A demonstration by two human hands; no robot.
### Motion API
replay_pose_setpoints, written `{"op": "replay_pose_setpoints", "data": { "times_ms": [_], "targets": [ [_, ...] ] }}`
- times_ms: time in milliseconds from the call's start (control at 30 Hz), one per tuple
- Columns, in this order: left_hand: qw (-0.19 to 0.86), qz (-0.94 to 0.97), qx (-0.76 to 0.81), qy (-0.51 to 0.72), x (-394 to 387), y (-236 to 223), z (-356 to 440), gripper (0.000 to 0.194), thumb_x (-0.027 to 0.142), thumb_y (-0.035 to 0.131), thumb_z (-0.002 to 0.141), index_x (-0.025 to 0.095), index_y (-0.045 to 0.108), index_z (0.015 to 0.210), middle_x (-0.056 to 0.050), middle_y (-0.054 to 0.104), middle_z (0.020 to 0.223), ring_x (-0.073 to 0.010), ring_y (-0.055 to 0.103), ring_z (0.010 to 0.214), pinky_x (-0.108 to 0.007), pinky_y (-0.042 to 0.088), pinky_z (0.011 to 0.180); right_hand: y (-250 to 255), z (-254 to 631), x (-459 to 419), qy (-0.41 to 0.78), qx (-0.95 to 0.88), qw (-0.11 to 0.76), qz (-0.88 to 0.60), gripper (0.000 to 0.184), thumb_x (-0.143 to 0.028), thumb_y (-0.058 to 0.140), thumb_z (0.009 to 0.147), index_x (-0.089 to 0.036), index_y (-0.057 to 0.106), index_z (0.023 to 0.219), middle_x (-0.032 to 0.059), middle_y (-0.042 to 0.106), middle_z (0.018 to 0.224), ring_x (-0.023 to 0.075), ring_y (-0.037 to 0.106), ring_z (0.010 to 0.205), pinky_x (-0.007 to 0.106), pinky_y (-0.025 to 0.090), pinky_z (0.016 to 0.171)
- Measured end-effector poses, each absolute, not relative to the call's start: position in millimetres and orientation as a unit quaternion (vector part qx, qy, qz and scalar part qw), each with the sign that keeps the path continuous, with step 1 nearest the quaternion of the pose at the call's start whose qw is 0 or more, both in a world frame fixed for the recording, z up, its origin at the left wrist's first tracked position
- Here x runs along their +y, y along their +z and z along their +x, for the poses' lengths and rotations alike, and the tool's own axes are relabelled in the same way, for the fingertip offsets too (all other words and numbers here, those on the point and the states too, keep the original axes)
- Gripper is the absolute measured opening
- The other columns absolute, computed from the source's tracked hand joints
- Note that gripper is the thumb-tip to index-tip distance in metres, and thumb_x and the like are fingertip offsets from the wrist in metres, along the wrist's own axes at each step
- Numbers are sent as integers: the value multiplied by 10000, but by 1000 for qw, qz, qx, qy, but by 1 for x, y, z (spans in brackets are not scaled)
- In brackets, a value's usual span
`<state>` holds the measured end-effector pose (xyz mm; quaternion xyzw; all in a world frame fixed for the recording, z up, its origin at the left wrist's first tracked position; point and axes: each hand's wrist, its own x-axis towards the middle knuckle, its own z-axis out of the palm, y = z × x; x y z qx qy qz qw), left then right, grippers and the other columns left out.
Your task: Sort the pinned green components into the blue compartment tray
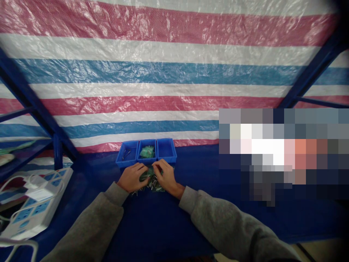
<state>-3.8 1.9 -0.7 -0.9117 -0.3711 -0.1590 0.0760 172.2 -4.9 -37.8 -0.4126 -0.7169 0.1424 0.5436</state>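
Blue bins: three (166, 159), side by side in one row
Bare hands: two, one left (133, 177) and one right (166, 178)
Grey sleeves: two (89, 222), one to each arm
Green pieces in the middle bin: several (147, 151), overlapping too much for me to number
Thin metal pieces in the left bin: perhaps two (126, 154), hard to make out from here
Metal pieces between the hands: many (154, 182), too jumbled to count
Blue tabletop: one (152, 229)
Striped sheet: one (163, 25), its red bands three, its blue bands two
White power strip: one (38, 209)
Slanting blue posts: two (313, 69), one at each side
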Motion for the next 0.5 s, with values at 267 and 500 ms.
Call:
{"op": "replay_pose_setpoints", "data": {
  "times_ms": [267, 500],
  "targets": [
    [100, -916, -358, -151, 5, -7, -5, 114, 264, 502, 830, 178, 577, 821, -48, 593, 827, -188, 555, 830, -302, 437, 739, -39, 172, -4, 139, -717, 544, -413, 165, -186, 437, 883, -191, 602, 867, 28, 574, 778, 136, 531, 685, 239, 419, 674],
    [91, -918, -336, -187, 7, -12, -6, 159, 219, 470, 855, 178, 594, 764, -36, 593, 755, -160, 554, 757, -283, 439, 710, -39, 172, -4, 137, -718, 546, -409, 167, -183, 439, 877, -190, 604, 859, 28, 574, 765, 136, 534, 679, 243, 424, 672]
  ]
}}
